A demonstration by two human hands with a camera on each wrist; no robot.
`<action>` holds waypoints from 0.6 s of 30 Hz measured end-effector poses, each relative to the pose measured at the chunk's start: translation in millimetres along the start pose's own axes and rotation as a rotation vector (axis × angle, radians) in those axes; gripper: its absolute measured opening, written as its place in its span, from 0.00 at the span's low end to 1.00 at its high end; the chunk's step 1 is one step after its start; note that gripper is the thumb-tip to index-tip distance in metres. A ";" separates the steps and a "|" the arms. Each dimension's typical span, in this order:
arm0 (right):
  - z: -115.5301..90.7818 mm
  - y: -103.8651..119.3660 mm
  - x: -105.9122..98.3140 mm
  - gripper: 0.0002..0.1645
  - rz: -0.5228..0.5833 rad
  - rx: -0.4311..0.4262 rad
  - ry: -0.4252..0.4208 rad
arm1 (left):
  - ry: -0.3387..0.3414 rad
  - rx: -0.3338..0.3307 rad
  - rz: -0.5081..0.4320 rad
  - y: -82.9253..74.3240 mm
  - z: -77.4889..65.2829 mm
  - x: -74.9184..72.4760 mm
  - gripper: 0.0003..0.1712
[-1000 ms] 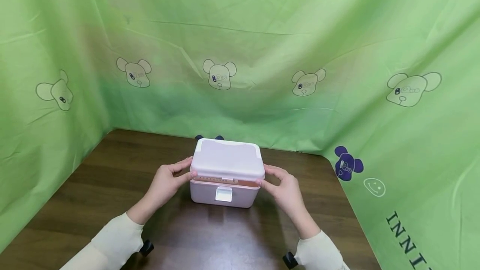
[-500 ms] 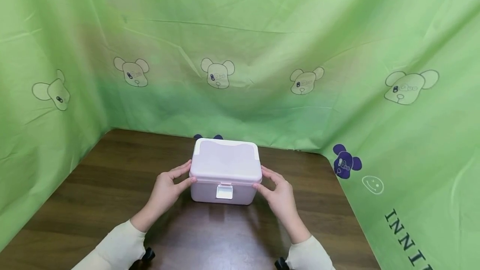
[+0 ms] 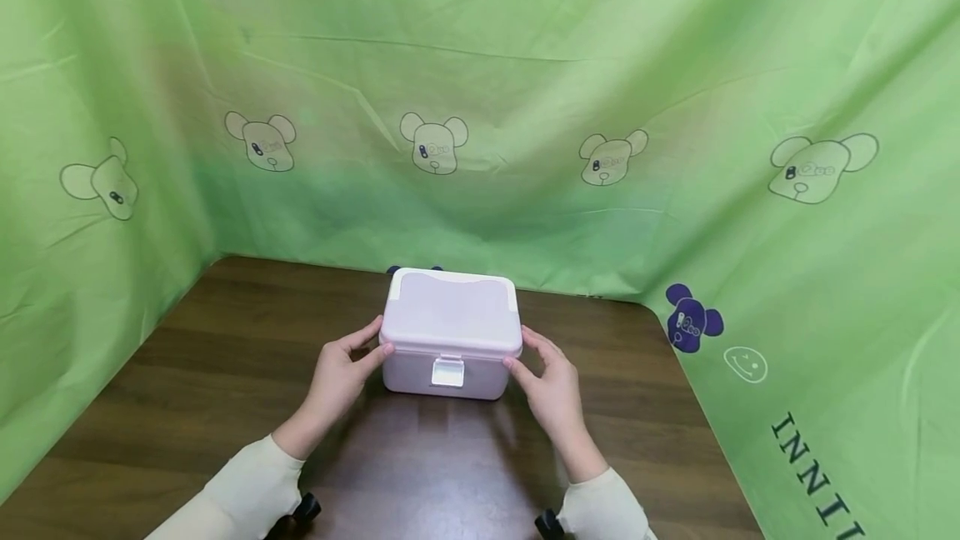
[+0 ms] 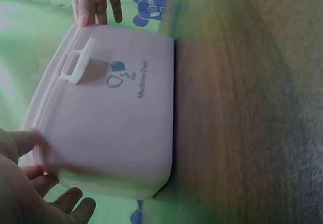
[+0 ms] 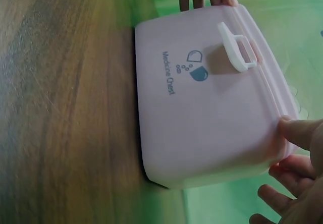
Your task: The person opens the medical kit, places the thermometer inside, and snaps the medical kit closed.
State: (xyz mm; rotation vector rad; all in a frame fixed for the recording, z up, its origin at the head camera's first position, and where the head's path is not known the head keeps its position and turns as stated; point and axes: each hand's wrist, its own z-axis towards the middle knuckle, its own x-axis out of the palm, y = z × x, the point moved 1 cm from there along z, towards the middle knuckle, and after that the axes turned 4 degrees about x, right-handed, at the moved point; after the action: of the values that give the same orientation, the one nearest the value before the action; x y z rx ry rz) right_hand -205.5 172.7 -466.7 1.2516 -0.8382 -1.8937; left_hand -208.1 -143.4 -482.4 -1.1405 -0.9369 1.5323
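A pale pink medicine box stands on the table, its front facing me. Its lid lies down over the body with no gap visible along the front. At the front centre, the white latch juts outward from the wall. My left hand pinches the lid's left front corner, thumb in front and fingers along the side. On the opposite corner my right hand holds the lid the same way. "Medicine Chest" lettering shows on the front wall in both wrist views. The box's inside is hidden.
The brown wood table extends around the box. A green curtain with printed bear heads hangs behind and at both sides, close behind the box.
The lid has come down from slightly raised to level on the body, hiding the orange-brown contents at the gap. Both hands went with it and keep hold of its corners.
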 end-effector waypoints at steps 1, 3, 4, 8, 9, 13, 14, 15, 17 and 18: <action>-0.4 0.2 1.3 0.32 0.009 -0.003 -0.007 | -0.006 0.003 -0.002 0.5 -0.3 0.6 0.32; -0.8 0.2 3.6 0.32 0.026 0.000 -0.017 | -0.017 0.003 -0.008 1.1 -0.6 1.6 0.32; -1.0 0.4 4.6 0.31 0.033 0.001 -0.022 | -0.021 0.004 -0.007 1.6 -0.6 2.2 0.32; -0.6 0.0 7.6 0.32 0.043 0.006 -0.031 | -0.044 0.006 0.010 2.4 0.6 4.3 0.31; -0.4 0.0 7.9 0.31 0.041 0.006 -0.034 | -0.046 0.008 0.013 3.1 1.3 5.3 0.31; 1.8 0.7 8.7 0.31 0.031 0.010 -0.049 | -0.052 0.021 0.010 4.9 4.9 8.9 0.31; 3.1 0.7 9.0 0.31 0.026 0.009 -0.053 | -0.053 0.027 0.007 5.2 6.2 9.6 0.31; 4.5 0.8 9.5 0.31 0.022 0.008 -0.056 | -0.058 0.034 0.007 5.4 7.6 10.2 0.31; 7.9 0.9 11.1 0.31 0.020 0.008 -0.061 | -0.069 0.044 0.005 6.2 10.9 11.0 0.32; 9.7 0.7 12.1 0.30 0.020 0.008 -0.064 | -0.072 0.046 0.008 6.8 12.6 11.4 0.32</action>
State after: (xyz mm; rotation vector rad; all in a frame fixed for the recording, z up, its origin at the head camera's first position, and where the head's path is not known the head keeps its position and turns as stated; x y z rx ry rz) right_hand -217.9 163.5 -468.9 1.1889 -0.8895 -1.9247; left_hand -223.0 -134.3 -488.0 -1.0635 -0.9417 1.6023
